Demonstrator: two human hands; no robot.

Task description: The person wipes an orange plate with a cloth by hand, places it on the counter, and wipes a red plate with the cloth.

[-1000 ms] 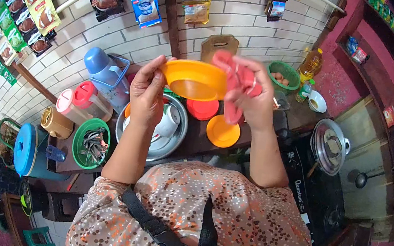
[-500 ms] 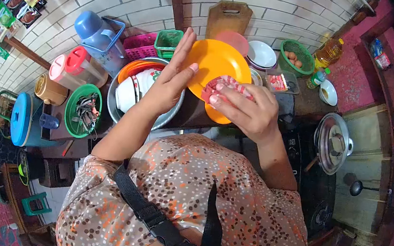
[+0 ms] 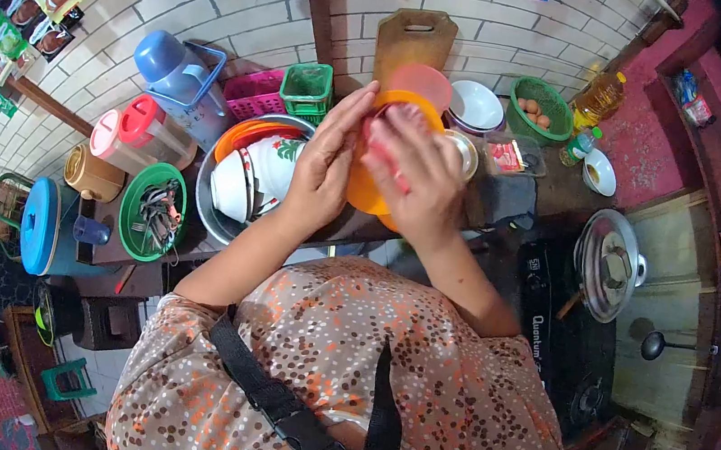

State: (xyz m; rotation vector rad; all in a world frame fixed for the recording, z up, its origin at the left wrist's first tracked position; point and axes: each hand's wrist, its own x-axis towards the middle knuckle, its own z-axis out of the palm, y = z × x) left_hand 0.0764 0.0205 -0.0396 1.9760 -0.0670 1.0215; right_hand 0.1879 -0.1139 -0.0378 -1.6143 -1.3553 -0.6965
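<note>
An orange plate [image 3: 367, 191] is held up in front of me, tilted, over the table's near edge. My left hand [image 3: 325, 161] grips its left side, the fingers pointing upward along the rim. Against the plate's face my right hand [image 3: 426, 179] presses a red-and-white cloth [image 3: 380, 143]; motion blurs both. Part of another orange item [image 3: 389, 221] shows just below the plate. Left of my left hand stands a metal basin [image 3: 203, 193] holding white bowls [image 3: 232, 187] and orange dishes [image 3: 242, 134].
At left are a green basket of cutlery [image 3: 128, 208], lidded pitchers [image 3: 150, 129] and a blue thermos [image 3: 181, 83]. Behind the plate stand a cutting board [image 3: 416, 41] and white bowls [image 3: 476, 106]. An egg basket [image 3: 554, 105], oil bottle [image 3: 597, 101] and stove [image 3: 575, 362] with a lidded pan [image 3: 607, 257] lie right.
The plate has turned more edge-on and shifted slightly. My right hand has moved left and up across its face with the cloth. My left hand still holds the plate's left side.
</note>
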